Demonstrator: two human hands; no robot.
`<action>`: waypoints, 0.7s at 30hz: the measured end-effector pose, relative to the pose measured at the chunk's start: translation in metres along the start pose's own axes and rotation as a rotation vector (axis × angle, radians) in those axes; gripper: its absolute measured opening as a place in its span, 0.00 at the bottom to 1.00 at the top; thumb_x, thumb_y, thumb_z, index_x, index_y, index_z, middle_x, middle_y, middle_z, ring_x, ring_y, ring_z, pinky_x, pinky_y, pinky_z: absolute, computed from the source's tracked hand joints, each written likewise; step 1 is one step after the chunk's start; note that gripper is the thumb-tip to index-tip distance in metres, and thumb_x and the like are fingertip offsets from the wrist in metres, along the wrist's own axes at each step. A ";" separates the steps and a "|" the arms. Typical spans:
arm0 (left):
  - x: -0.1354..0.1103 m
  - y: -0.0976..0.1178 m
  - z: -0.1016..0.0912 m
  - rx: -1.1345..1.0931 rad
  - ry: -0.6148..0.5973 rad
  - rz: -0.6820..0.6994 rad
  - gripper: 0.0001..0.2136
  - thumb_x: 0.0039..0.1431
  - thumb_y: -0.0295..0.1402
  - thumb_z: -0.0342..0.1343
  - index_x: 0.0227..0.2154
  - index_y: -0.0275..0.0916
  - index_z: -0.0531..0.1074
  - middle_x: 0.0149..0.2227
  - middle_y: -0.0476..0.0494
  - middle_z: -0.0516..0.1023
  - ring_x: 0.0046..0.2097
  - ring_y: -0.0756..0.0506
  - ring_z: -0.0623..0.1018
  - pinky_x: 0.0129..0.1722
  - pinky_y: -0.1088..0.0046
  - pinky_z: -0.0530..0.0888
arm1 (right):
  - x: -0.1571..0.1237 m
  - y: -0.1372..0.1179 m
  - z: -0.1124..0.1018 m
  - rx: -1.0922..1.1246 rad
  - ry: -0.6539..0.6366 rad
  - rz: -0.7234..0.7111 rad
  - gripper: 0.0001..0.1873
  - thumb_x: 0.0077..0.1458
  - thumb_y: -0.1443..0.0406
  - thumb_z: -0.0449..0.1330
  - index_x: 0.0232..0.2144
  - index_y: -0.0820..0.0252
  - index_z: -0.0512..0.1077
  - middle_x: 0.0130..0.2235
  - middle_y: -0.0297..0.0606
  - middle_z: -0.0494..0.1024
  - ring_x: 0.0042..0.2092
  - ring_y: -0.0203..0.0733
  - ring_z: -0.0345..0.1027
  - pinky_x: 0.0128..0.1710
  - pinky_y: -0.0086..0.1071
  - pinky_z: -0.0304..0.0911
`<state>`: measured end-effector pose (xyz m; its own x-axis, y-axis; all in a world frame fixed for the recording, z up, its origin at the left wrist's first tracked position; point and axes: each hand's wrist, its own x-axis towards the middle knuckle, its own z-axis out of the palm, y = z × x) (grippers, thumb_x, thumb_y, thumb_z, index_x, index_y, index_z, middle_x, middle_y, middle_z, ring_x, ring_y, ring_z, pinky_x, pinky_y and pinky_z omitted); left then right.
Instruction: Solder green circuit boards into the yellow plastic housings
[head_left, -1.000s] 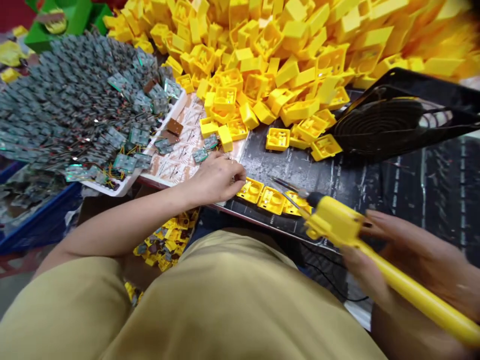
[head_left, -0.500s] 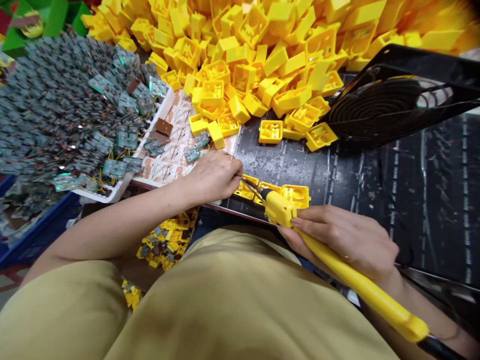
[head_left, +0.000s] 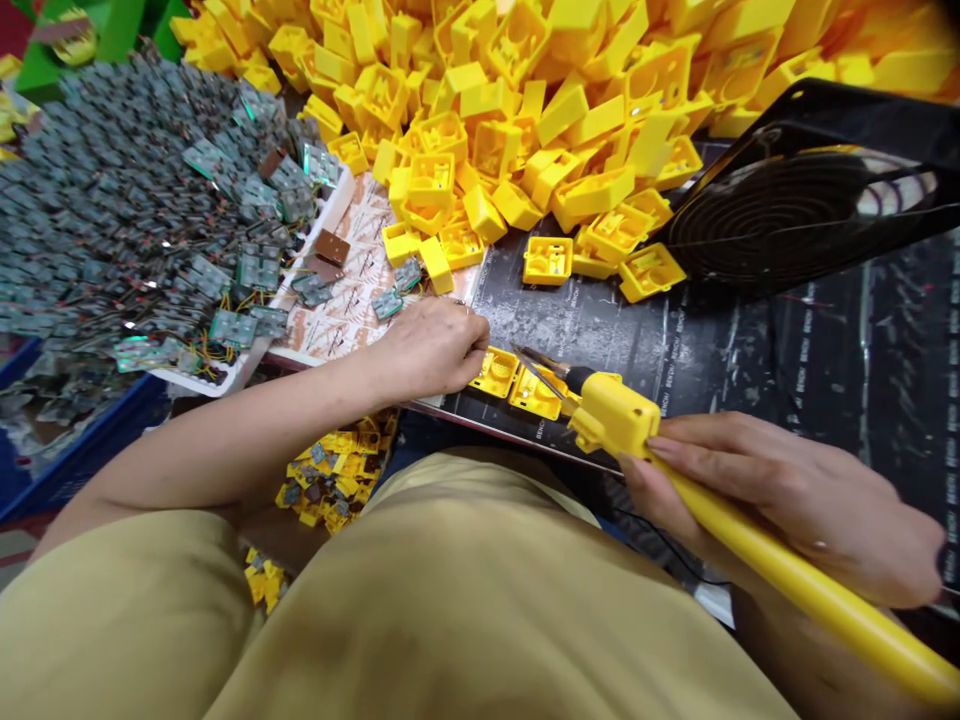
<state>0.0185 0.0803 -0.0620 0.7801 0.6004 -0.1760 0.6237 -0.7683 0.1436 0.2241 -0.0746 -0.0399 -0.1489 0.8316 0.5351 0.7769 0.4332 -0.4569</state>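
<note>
From where I stand, the right hand (head_left: 772, 500) has its fingers wrapped firmly round a yellow iron (head_left: 616, 408), its tip over the row of cases (head_left: 491, 372) along the near edge of the desk (head_left: 739, 375). The left hand (head_left: 435, 345) is at the row's left end, fingers curled; I can't tell whether they pinch anything. Two cases show well, and another sits partly behind the iron. Which are done, I can't make out. Plenty looks left: a big heap (head_left: 495, 95) of cases behind and a tray (head_left: 262, 345) piled with boards (head_left: 135, 190). Yellow and grey pieces (head_left: 337, 470) lie below, perhaps finished.
</note>
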 end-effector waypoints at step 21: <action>0.002 -0.001 -0.001 -0.019 -0.008 0.006 0.13 0.56 0.30 0.49 0.34 0.34 0.79 0.32 0.38 0.81 0.38 0.39 0.80 0.39 0.65 0.73 | 0.002 0.002 0.000 -0.013 -0.027 -0.040 0.08 0.63 0.63 0.58 0.30 0.55 0.71 0.24 0.32 0.74 0.24 0.32 0.70 0.24 0.24 0.68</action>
<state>0.0197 0.0820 -0.0617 0.7837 0.5935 -0.1831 0.6196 -0.7678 0.1630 0.2257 -0.0715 -0.0397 -0.1962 0.8229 0.5332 0.7781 0.4615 -0.4260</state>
